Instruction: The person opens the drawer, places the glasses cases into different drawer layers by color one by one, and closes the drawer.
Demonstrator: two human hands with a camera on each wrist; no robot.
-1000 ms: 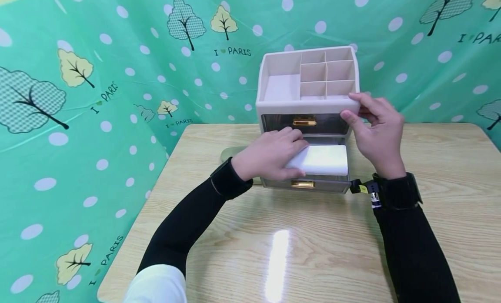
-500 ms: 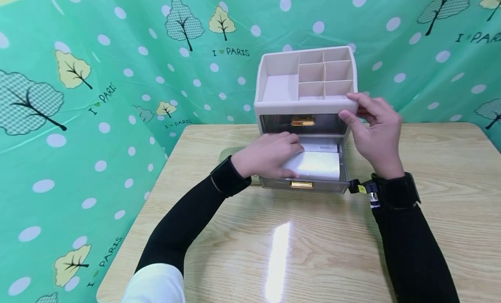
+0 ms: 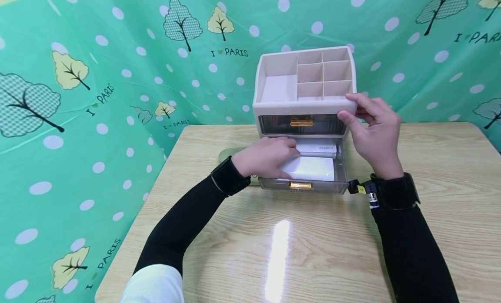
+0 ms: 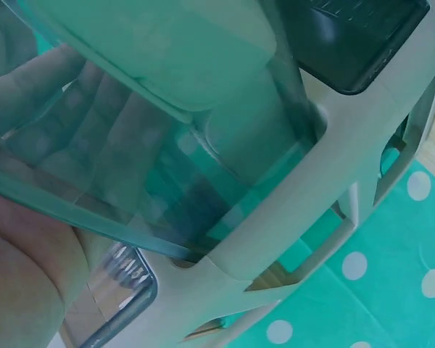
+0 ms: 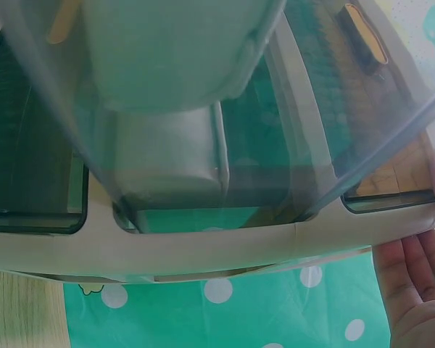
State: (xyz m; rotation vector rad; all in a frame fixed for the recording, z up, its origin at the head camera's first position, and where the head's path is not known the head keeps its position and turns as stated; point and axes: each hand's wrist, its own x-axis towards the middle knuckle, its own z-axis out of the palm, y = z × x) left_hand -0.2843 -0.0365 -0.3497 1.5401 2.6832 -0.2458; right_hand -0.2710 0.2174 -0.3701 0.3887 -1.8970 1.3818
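Note:
A white desk organizer [image 3: 305,107] stands at the back of the table with its middle drawer [image 3: 321,186], smoky clear with a gold handle, pulled out. Inside the drawer, a white rounded case [image 3: 313,169] lies near the front; my left hand [image 3: 270,157] grips its left end, thumb in front and fingers over the top. Behind it sits a second white case [image 3: 318,147] with small dark lettering. My right hand [image 3: 373,131] pinches the organizer's upper right front edge between thumb and fingers. In the right wrist view, the white case [image 5: 177,54] shows through the drawer wall.
Above the pulled-out drawer, the dark top drawer [image 3: 274,124] is closed. Divided compartments [image 3: 309,72] form the organizer's top. A sage-green thing [image 3: 228,153] lies to its left, partly behind my left hand. A green dotted curtain [image 3: 219,94] hangs behind the wooden table [image 3: 219,251].
My left hand has lowered the white case into the drawer and shifted it slightly left, uncovering the lettered case behind. My right hand keeps its grip on the organizer.

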